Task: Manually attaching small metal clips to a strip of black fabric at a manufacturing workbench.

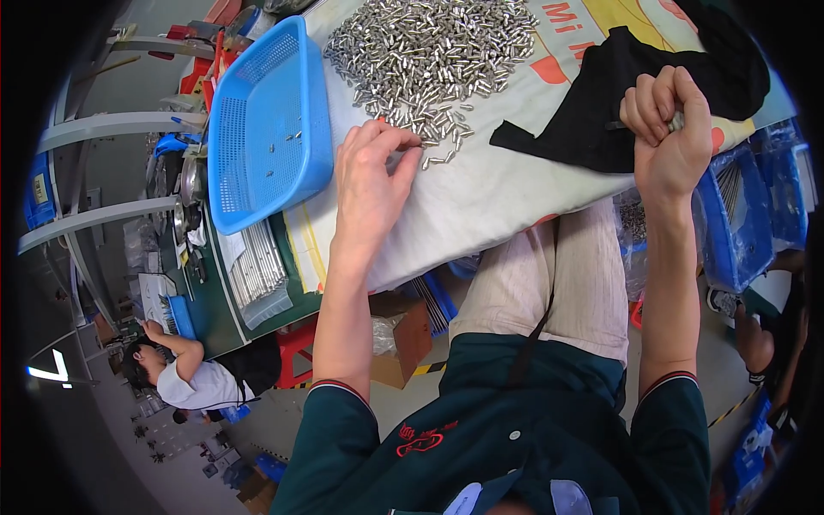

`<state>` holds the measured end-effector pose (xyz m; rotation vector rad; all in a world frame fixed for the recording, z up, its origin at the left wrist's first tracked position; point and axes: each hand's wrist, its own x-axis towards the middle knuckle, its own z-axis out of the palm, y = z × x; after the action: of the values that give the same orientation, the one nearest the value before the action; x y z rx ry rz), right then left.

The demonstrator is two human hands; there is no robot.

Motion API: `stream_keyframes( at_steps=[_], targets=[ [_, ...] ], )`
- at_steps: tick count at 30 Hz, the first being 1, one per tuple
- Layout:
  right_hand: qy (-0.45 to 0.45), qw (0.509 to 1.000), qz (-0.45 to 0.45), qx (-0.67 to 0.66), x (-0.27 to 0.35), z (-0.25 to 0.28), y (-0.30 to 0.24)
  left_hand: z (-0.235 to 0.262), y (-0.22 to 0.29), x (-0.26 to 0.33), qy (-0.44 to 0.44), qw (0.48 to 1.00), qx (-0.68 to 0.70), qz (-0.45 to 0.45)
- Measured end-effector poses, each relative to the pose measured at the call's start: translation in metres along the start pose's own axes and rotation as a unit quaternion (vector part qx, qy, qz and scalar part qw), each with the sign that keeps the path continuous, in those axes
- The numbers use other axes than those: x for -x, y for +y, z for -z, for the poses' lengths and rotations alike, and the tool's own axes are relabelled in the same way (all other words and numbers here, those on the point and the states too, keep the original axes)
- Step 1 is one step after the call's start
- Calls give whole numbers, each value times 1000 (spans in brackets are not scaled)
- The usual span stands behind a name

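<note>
A big heap of small silver metal pins (429, 51) lies on a white printed cloth (481, 193) spread over the table. My left hand (371, 176) rests at the near edge of the heap, fingertips curled onto a few loose pins. My right hand (668, 137) is raised to the right, closed in a fist around a bunch of the metal pins, whose ends show between the fingers. It hovers over a black cloth (601, 94) lying on the white cloth.
A blue plastic basket (266, 129) with a few pins inside stands left of the heap. Bundled metal rods (257, 270) lie on the green table edge. Blue bins (742, 223) sit at the right. Another person (184, 373) sits at lower left.
</note>
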<state>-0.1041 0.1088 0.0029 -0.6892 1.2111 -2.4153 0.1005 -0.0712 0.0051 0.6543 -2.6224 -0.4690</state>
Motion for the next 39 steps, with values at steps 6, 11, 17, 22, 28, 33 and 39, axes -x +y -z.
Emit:
stream_keyframes(
  at_steps=[6,11,17,22,28,33,39],
  targets=[
    [-6,1000,-15,-7,1,2,2,0,13,-6,18,1000,-19,1],
    [12,998,-30,-45,0,3,-3,11,32,-14,7,997,-81,-7],
    [6,998,-35,-59,-2,13,-4,18,13,-3,11,996,-54,67],
    [13,998,-28,-61,-2,9,-2,11,9,1,-4,999,-19,48],
    [19,998,-32,-57,-2,9,-3,-2,9,-3,-12,999,17,48],
    [6,999,-35,-40,-2,7,-5,0,13,-5,9,996,42,80],
    [18,997,-44,-59,-1,10,-4,-19,71,-33,-38,989,132,-51]
  ],
)
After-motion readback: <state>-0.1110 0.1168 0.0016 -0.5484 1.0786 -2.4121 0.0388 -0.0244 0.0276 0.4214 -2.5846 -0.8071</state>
